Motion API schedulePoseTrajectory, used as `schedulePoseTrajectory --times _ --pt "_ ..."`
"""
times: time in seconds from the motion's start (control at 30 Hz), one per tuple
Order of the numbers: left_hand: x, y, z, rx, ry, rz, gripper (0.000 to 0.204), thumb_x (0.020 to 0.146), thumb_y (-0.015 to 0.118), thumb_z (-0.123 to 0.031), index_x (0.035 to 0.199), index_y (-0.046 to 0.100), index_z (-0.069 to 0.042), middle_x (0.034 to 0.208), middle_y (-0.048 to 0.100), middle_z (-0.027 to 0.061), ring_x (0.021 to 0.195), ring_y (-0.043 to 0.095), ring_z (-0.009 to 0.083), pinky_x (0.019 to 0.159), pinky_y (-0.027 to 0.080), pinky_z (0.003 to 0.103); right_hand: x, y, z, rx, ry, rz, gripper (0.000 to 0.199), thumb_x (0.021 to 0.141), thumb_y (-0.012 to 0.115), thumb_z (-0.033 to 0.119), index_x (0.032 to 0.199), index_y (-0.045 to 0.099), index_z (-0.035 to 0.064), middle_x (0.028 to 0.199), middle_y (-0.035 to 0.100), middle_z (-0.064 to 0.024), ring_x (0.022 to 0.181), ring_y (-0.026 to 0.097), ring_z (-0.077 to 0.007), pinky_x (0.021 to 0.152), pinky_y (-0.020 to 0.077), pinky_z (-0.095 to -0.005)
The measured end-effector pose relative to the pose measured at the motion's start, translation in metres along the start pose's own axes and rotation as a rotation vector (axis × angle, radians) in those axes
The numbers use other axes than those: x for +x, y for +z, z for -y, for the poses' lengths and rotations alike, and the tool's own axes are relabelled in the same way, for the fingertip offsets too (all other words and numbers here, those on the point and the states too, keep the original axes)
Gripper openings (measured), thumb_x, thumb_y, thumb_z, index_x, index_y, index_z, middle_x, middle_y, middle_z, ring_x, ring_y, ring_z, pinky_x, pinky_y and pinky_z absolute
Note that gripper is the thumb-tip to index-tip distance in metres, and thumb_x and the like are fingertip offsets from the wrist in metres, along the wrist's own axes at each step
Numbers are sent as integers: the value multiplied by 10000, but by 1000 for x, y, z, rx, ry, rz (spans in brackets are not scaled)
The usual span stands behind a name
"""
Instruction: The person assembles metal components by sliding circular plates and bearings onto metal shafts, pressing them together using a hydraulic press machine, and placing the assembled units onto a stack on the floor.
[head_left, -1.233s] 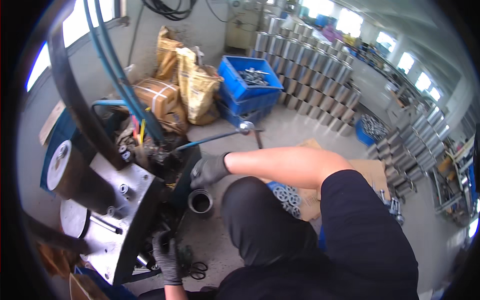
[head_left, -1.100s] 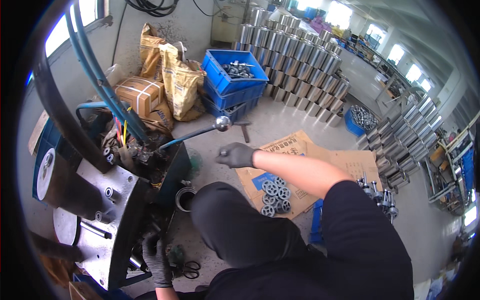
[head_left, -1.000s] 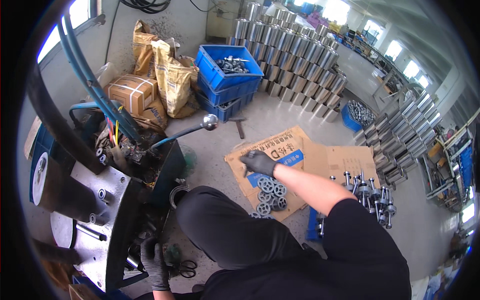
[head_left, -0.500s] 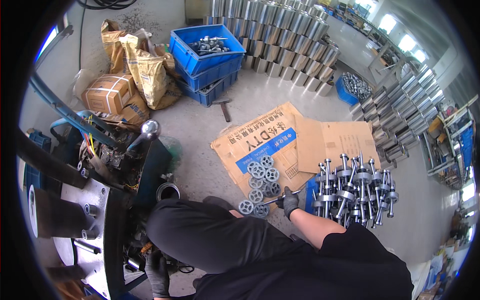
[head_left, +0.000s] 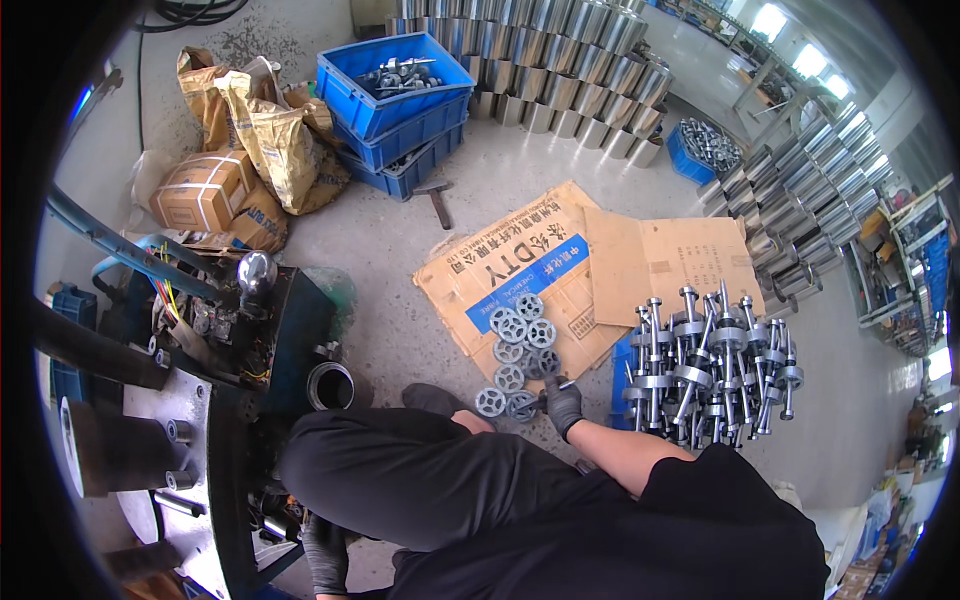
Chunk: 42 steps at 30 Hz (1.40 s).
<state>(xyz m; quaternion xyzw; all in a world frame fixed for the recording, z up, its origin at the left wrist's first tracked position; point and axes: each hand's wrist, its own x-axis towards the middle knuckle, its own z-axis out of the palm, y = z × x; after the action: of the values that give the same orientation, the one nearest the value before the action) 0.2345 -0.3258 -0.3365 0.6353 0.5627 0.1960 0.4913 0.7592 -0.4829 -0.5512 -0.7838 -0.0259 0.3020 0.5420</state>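
Observation:
My right hand (head_left: pixel 564 404), in a dark grey glove, is closed round a steel shaft (head_left: pixel 568 384); only its short end shows clearly past the fingers. It is low beside several grey spoked wheels (head_left: pixel 509 377) that lie on and around a flattened cardboard sheet (head_left: pixel 450 285). The nearest wheel (head_left: pixel 521 405) lies just left of my fingers, partly covered. My left hand (head_left: pixel 325 556), gloved too, is down at the lower left beside the machine (head_left: pixel 205 480). Its fingers are hidden in shadow near my leg, so its grip does not show.
To the right stands a dense cluster of steel shafts with collars (head_left: pixel 705 375), over a blue crate (head_left: pixel 622 385). Stacked blue crates (head_left: pixel 395 95), a hammer (head_left: pixel 435 203) and sacks (head_left: pixel 270 130) are farther off. Shiny metal cylinders (head_left: pixel 550 80) are piled behind. A dark round can (head_left: pixel 330 386) stands by the machine.
My right hand has moved slightly left, toward the wheels, and the shaft in it shows less of its length. The whole view has shifted a little.

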Motion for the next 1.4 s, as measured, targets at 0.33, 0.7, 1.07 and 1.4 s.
schedulePoseTrajectory --times 0.33,0.7,1.07,1.4 --pt "-7 -1 -4 -67 -53 40 329 977 615 -21 1293 614 69 1219 693 187 1151 643 256 1011 476 365 -34 10 55 -670 -585 618 161 980 727 162 1082 741 38 961 749 -75 855 660 -138 803 549 -318" --pt "-7 0 -3 36 9 24 300 959 637 -37 1244 642 58 1116 709 166 1039 667 255 939 508 377 -56 7 77 -822 -1014 748 207 991 687 236 1022 721 34 958 718 -185 886 695 -272 819 541 -400" --pt "-8 -12 18 173 60 19 279 906 612 -33 1169 675 34 1054 709 203 999 685 342 907 516 419 -55 1 43 -625 -614 610 542 878 811 402 1292 642 97 1268 663 -186 1091 677 -342 965 534 -429" --pt "-14 -2 -13 198 -30 61 268 960 609 -78 1186 686 44 1105 728 219 1040 697 347 938 513 411 -50 33 9 -994 -319 185 730 757 839 526 1317 605 120 1240 593 -212 1131 640 -443 948 551 -504"
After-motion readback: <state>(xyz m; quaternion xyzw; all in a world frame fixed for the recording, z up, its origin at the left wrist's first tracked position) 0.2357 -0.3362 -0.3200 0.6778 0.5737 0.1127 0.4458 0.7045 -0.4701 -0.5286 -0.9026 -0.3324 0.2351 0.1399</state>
